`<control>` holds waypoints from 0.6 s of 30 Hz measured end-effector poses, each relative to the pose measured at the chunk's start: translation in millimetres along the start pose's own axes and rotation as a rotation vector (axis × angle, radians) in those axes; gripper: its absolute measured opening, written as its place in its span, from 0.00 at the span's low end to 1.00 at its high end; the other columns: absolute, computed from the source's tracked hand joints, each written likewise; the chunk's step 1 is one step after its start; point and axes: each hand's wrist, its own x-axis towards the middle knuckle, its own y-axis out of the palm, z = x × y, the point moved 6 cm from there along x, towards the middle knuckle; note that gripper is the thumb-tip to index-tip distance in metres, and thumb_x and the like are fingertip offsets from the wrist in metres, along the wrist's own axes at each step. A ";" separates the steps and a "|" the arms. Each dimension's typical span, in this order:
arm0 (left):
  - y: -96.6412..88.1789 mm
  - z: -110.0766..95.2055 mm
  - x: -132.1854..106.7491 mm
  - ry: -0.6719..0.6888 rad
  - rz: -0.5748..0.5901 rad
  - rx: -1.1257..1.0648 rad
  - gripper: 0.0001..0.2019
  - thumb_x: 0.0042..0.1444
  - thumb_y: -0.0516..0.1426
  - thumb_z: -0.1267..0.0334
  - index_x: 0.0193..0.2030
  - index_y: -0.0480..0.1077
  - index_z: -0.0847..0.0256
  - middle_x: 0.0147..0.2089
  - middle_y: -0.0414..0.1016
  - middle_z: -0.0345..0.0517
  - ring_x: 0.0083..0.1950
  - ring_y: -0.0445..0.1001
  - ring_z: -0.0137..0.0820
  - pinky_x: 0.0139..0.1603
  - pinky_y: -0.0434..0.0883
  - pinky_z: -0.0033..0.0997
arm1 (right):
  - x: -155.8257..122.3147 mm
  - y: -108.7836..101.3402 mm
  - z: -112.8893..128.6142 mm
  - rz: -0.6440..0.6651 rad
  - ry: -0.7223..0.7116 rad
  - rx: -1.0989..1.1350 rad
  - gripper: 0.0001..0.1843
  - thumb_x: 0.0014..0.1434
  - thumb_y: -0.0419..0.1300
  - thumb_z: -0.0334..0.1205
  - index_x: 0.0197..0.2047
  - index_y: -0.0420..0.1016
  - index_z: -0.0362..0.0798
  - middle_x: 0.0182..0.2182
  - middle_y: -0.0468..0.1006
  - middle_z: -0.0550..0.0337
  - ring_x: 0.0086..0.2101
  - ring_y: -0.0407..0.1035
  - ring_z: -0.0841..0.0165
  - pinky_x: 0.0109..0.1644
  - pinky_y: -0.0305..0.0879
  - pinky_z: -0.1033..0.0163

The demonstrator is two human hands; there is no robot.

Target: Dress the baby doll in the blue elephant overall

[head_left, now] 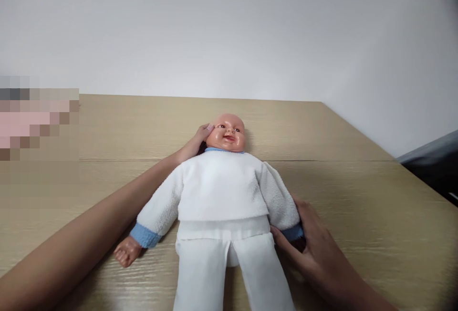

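Observation:
A baby doll (pixel 222 187) in a white fleece top with blue collar and cuffs and white trousers lies face up on the wooden table. My left hand (pixel 203 137) holds the side of the doll's bald head; its thumb shows by the cheek while the other fingers are hidden behind the head. Around the doll's sleeve on the right side, near the blue cuff, is my right hand (pixel 311 239), its thumb by the trousers' waist. The doll's hand on that side is mostly hidden. On the left, the doll's other arm is spread out, and its trouser legs run past the lower picture edge.
The wooden table (pixel 375 215) has a seam running across it and meets a pale wall (pixel 214 29) at the back. A dark grey object (pixel 436 158) stands beyond the right table edge. A pixelated patch covers the far left.

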 end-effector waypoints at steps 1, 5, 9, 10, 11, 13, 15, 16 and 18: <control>0.0 0.0 0.0 0.002 0.002 0.004 0.26 0.67 0.67 0.40 0.60 0.82 0.58 0.65 0.85 0.51 0.75 0.75 0.56 0.80 0.65 0.53 | -0.2 -0.3 0.0 -0.001 0.003 0.000 0.31 0.71 0.63 0.60 0.69 0.68 0.54 0.55 0.82 0.44 0.53 0.80 0.45 0.52 0.80 0.41; -2.5 1.0 2.3 0.013 0.002 0.027 0.26 0.67 0.66 0.39 0.61 0.82 0.58 0.63 0.86 0.50 0.73 0.77 0.55 0.79 0.67 0.53 | -0.7 -1.0 -0.4 -0.009 0.004 -0.004 0.31 0.71 0.63 0.60 0.69 0.68 0.54 0.55 0.82 0.44 0.53 0.80 0.44 0.53 0.80 0.40; -2.4 1.1 3.6 0.011 0.014 0.050 0.28 0.67 0.66 0.38 0.60 0.82 0.58 0.62 0.87 0.51 0.72 0.77 0.56 0.79 0.67 0.53 | 0.0 -0.2 -0.2 -0.005 -0.006 0.003 0.30 0.71 0.64 0.59 0.69 0.69 0.53 0.55 0.82 0.44 0.53 0.80 0.45 0.54 0.80 0.40; -2.4 0.7 3.1 0.008 0.008 0.051 0.28 0.67 0.66 0.38 0.60 0.82 0.58 0.63 0.86 0.51 0.72 0.77 0.56 0.79 0.67 0.52 | 0.1 -0.1 -0.2 -0.006 -0.005 0.006 0.30 0.71 0.64 0.59 0.69 0.69 0.53 0.56 0.82 0.44 0.53 0.80 0.45 0.55 0.79 0.40; -2.3 0.2 2.3 0.001 0.002 0.050 0.28 0.67 0.65 0.38 0.61 0.82 0.58 0.63 0.86 0.51 0.72 0.77 0.55 0.79 0.67 0.52 | 0.1 -0.3 -0.3 -0.011 -0.002 0.009 0.31 0.71 0.64 0.59 0.69 0.69 0.54 0.56 0.83 0.45 0.54 0.80 0.45 0.55 0.79 0.40; -1.2 -0.5 -0.3 -0.026 -0.004 0.038 0.27 0.68 0.65 0.39 0.64 0.80 0.56 0.65 0.85 0.50 0.73 0.77 0.54 0.80 0.66 0.53 | 0.1 -0.4 -1.0 -0.012 0.010 0.017 0.31 0.70 0.64 0.60 0.69 0.69 0.54 0.56 0.83 0.45 0.53 0.80 0.44 0.54 0.80 0.40; 1.0 -1.6 -3.6 -0.055 0.001 0.015 0.26 0.69 0.64 0.41 0.65 0.79 0.56 0.65 0.85 0.49 0.73 0.76 0.54 0.79 0.67 0.54 | 0.0 -0.1 -1.8 -0.006 0.025 0.023 0.31 0.70 0.64 0.60 0.69 0.70 0.55 0.56 0.82 0.46 0.53 0.80 0.44 0.53 0.80 0.40; 2.4 -2.3 -5.1 -0.065 0.006 0.004 0.26 0.70 0.64 0.42 0.66 0.79 0.56 0.65 0.85 0.50 0.73 0.76 0.55 0.79 0.68 0.54 | -0.1 0.1 -2.1 -0.002 0.029 0.025 0.31 0.70 0.64 0.60 0.69 0.70 0.55 0.56 0.82 0.46 0.53 0.80 0.44 0.54 0.80 0.40; 4.8 -4.2 -7.6 -0.075 0.011 -0.003 0.25 0.70 0.64 0.43 0.65 0.80 0.56 0.64 0.86 0.50 0.73 0.77 0.56 0.78 0.69 0.56 | -0.2 0.6 -2.6 0.005 0.032 0.023 0.31 0.70 0.64 0.60 0.69 0.70 0.55 0.56 0.82 0.46 0.54 0.79 0.44 0.55 0.79 0.40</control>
